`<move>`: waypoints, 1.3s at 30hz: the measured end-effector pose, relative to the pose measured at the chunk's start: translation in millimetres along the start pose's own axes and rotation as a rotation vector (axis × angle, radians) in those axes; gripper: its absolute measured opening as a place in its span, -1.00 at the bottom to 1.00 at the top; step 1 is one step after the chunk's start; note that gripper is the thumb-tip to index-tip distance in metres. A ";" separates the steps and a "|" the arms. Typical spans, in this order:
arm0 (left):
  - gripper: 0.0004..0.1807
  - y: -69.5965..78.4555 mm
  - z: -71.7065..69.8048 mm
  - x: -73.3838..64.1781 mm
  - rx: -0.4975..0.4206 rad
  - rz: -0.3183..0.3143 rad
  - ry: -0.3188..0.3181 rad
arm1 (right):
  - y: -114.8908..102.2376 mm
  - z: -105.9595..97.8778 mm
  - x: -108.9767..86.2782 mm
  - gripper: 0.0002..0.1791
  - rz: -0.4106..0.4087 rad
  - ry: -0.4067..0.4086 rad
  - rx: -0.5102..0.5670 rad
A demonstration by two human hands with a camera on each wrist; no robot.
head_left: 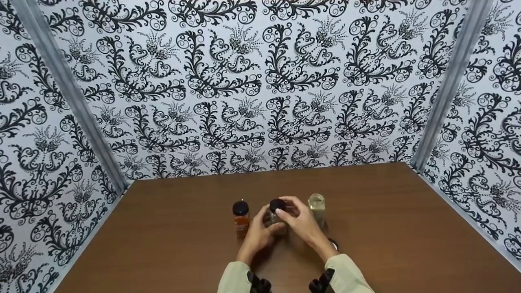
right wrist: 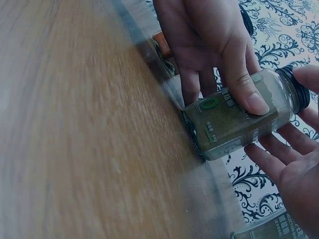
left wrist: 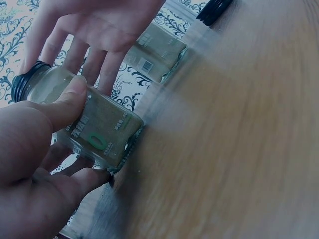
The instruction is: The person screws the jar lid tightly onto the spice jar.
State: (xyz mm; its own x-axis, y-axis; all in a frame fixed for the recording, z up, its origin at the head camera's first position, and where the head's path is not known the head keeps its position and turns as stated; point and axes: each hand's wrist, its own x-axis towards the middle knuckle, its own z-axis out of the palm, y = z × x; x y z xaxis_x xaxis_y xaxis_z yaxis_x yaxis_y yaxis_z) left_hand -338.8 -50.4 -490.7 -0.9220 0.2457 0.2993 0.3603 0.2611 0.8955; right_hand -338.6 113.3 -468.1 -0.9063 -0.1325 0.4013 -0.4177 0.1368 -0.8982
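Note:
Near the middle of the table, my left hand (head_left: 255, 235) grips a square glass spice jar (left wrist: 107, 124) of greenish-brown powder, thumb across its front. The black lid (head_left: 277, 204) is on this jar, and my right hand (head_left: 303, 223) pinches it between thumb and fingers. In both wrist views the jar's base is close to the tabletop. A second glass jar (head_left: 317, 209), lidless and holding pale powder, stands just right of my right hand. Beside my right wrist lies a loose black lid (head_left: 333, 244), partly hidden by the forearm.
To the left of my left hand stands a jar of orange-red spice (head_left: 241, 224) with a black lid. The brown wooden table (head_left: 183, 252) meets patterned black-and-white walls (head_left: 228, 81) at its back and sides.

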 end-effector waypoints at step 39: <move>-0.37 -2.7 0.1 0.1 -0.009 0.043 -0.005 | 1.6 -0.6 0.1 -0.61 -0.005 -0.022 -0.015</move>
State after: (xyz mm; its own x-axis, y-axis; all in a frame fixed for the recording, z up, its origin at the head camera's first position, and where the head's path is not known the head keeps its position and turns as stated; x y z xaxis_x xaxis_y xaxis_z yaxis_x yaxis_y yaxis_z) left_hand -339.8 -51.0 -493.1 -0.9047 0.2613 0.3364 0.3988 0.2418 0.8846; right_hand -339.4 114.1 -469.4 -0.9028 -0.1550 0.4011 -0.4229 0.1513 -0.8935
